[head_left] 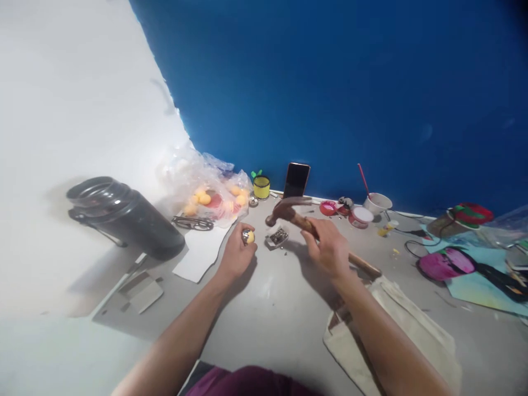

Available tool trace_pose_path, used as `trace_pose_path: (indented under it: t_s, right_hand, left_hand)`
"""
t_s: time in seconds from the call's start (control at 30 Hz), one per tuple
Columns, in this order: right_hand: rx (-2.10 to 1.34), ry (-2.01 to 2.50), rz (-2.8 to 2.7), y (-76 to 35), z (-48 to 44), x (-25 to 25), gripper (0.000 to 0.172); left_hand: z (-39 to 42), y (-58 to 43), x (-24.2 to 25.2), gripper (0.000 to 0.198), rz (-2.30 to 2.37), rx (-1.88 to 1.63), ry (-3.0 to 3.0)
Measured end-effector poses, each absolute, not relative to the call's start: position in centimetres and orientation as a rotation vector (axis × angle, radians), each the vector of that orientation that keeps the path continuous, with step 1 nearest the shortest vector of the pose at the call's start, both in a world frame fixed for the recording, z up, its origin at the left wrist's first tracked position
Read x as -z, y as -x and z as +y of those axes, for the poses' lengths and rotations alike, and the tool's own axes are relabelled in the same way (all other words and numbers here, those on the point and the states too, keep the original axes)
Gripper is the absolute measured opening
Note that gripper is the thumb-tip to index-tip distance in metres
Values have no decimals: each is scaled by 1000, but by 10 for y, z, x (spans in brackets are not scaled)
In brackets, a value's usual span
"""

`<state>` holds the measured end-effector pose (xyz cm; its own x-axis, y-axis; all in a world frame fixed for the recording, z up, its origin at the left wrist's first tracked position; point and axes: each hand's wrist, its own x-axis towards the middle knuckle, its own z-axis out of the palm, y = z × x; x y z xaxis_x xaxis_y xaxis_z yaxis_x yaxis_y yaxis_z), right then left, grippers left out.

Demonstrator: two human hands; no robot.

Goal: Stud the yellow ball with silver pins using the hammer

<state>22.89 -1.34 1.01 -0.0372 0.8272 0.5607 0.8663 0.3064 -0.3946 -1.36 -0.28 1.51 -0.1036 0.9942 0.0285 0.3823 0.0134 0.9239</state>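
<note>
My left hand [237, 254] is closed around a small yellow ball [249, 237] with shiny silver pieces on its side, resting low over the table. In my right hand [330, 247] is a claw hammer [289, 209], gripped partway along its wooden handle. The hammer's head points left, above a small clear container [278, 237] of tiny dark metal pieces, between my two hands. A couple of loose bits lie just beside that container. What the tiny pieces are exactly is too small to tell.
A clear plastic bag [214, 192] with orange-yellow balls stands behind my left hand, near glasses [193, 223] and white paper [202, 250]. A large dark flask [127, 217] is at left. A phone [296, 179] leans on the blue wall. A cloth bag [416, 335] lies under my right forearm.
</note>
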Motion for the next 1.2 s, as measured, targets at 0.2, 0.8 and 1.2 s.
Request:
trace_pose_path:
  t_s: [0.2, 0.8, 1.2]
  right_hand:
    - [-334, 2227, -1644, -269, 9, -14, 36]
    - [-47, 2028, -2006, -233, -1, -2, 29]
    - [-392, 1909, -2248, -184, -17, 9, 15]
  left_hand:
    - [-2, 11, -14, 34, 1312, -1068, -1252]
    - [-7, 9, -22, 38, 862, -1085, -901]
    - [-12, 3, -21, 37, 1093, -1152, -1169]
